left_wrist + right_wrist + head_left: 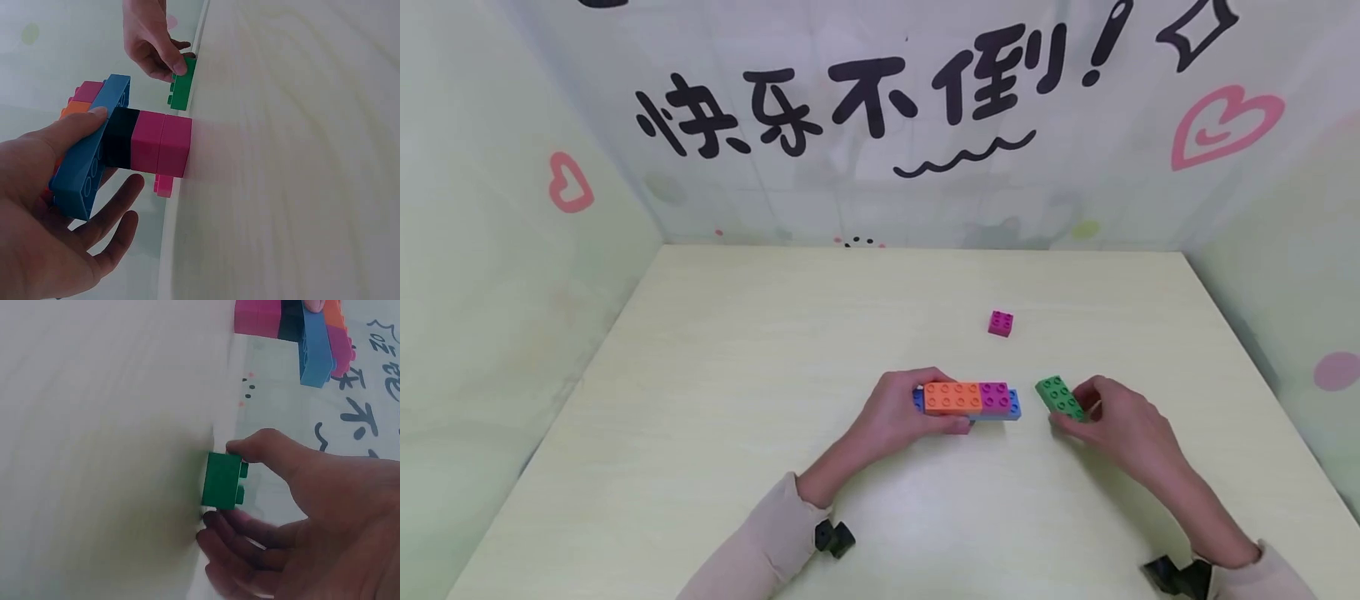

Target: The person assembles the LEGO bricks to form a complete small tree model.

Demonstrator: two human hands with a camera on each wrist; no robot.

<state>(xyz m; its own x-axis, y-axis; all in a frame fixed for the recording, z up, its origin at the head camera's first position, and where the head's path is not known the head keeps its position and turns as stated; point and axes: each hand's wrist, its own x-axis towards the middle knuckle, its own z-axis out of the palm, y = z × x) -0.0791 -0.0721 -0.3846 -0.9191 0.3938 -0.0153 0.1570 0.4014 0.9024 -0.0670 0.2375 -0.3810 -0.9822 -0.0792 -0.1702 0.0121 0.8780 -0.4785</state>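
Note:
My left hand (904, 410) grips a stack of toy building bricks near the middle of the table. An orange brick (952, 398) and a magenta brick (996, 398) sit side by side on a long blue brick (94, 147). Under the blue brick, a dark brick (120, 137) and two pink bricks (159, 144) form a column, its lower end close to the tabletop. To the right, my right hand (1123, 425) pinches a green brick (1060, 398) between thumb and fingers, studs up, low over the table. A gap separates it from the stack.
A small magenta brick (1001, 323) with studs up lies on the pale table (760, 333), beyond both hands. Printed cloth walls (820, 200) stand along the back and both sides. Black wrist devices (835, 538) are at both sleeve cuffs.

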